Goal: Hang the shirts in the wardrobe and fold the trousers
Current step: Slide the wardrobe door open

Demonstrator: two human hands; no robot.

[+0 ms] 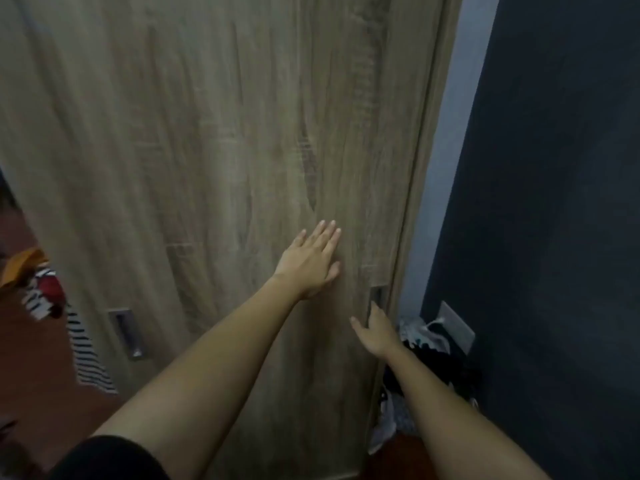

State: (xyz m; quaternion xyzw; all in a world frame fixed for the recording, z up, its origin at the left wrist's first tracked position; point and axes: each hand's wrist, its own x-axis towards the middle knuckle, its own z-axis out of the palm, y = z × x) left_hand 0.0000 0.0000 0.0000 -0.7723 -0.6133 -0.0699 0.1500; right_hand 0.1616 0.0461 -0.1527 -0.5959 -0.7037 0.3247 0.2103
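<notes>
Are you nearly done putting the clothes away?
Not yet. A striped shirt seems to hang at the wardrobe's open left side. Now the left hand presses flat on the door while the right hand reaches its recessed handle. A heap of clothes lies by the wardrobe's right side, and no folded trousers show.

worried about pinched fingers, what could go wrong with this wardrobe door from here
1. The right hand reaches at the recessed handle right by the frame; if the wardrobe door slides that way, fingers could get pinched.
2. The left hand presses flat on the panel, so it may slip rather than move the door.
3. The striped garment hangs at the door's other edge and might snag.
</notes>
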